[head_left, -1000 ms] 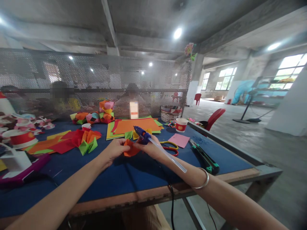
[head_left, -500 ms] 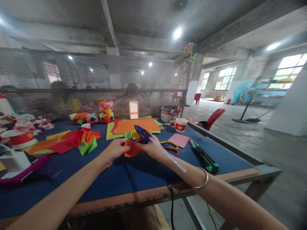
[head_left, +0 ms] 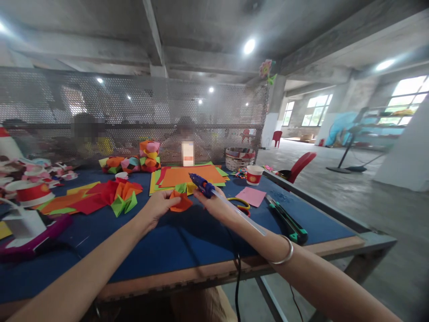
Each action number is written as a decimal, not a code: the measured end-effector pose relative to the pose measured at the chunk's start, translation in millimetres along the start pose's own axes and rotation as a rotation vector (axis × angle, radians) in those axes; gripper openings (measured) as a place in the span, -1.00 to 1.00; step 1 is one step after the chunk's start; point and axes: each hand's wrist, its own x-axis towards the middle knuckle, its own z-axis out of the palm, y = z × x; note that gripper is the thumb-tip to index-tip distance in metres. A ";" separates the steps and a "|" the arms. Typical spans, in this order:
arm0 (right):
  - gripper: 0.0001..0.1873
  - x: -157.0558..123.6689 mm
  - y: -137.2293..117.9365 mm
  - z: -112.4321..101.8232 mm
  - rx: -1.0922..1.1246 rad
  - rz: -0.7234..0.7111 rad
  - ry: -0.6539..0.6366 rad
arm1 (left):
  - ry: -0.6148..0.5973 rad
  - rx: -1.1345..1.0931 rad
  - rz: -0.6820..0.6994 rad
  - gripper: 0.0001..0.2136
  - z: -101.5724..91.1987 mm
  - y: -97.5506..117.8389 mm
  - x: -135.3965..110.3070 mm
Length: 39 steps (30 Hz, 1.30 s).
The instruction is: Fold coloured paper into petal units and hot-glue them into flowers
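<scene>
Pinched in my left hand [head_left: 157,206] is a folded piece of orange paper [head_left: 181,203], held just above the blue table. My right hand [head_left: 214,206] is closed around a blue hot glue gun [head_left: 201,183], its nozzle pointing up and to the left. A long clear glue stick [head_left: 243,214] sticks out of the gun's back along my forearm. A small gap separates the right hand from the orange paper. Beyond the hands lies a stack of coloured paper sheets [head_left: 192,175]. Scissors [head_left: 241,205] with yellow and red handles are partly hidden behind my right hand.
Right of me lie a pink paper square [head_left: 251,197] and a green-black utility knife [head_left: 288,219], with a paper cup [head_left: 254,175] and a woven basket [head_left: 240,158] behind. Folded red, orange and green papers [head_left: 124,197] and a purple-and-white power strip [head_left: 36,235] are left.
My right hand has drawn away from the orange paper, carrying the glue gun slightly right. My left hand keeps the paper, which has shifted a little left and up.
</scene>
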 end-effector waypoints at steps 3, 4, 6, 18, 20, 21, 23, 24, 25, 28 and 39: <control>-0.66 -0.2 0.9 -1.0 -0.056 0.012 -0.013 | 0.047 -0.018 -0.013 -0.73 -5.9 -1.2 3.7; -0.64 -0.7 0.4 -1.1 -0.063 0.021 -0.031 | 0.063 -0.024 -0.015 -0.72 -8.0 -2.0 5.2; -0.64 -1.9 -1.6 -0.8 -0.062 0.018 -0.056 | 0.099 -0.026 -0.021 -0.70 -12.2 -4.1 8.4; -0.77 -7.2 -8.6 1.0 -0.224 -0.104 -0.079 | 0.185 0.002 -0.038 -0.73 -21.3 -9.2 15.9; -0.78 -7.5 -6.2 1.3 -0.223 -0.111 -0.086 | 0.184 0.022 -0.021 -0.73 -20.4 -8.0 15.0; -0.78 -7.8 -5.4 1.4 -0.221 -0.115 -0.095 | 0.182 0.028 -0.015 -0.73 -19.4 -7.0 14.1; -0.79 -8.7 -5.0 1.4 -0.223 -0.123 -0.110 | 0.173 0.034 -0.015 -0.73 -16.9 -4.6 11.9; -0.80 -9.2 -5.5 1.4 -0.227 -0.124 -0.114 | 0.167 0.035 -0.016 -0.74 -15.6 -3.3 10.7; -0.81 -9.8 -6.3 1.4 -0.231 -0.123 -0.109 | 0.166 0.038 -0.016 -0.75 -14.3 -2.1 9.6; -0.86 -11.1 -8.9 1.7 -0.242 -0.118 -0.081 | 0.162 0.044 -0.009 -0.76 -12.1 0.1 7.4; -0.75 -10.4 -5.8 1.5 -0.288 -0.164 -0.090 | 0.106 0.065 0.019 -0.76 -13.1 -3.2 8.0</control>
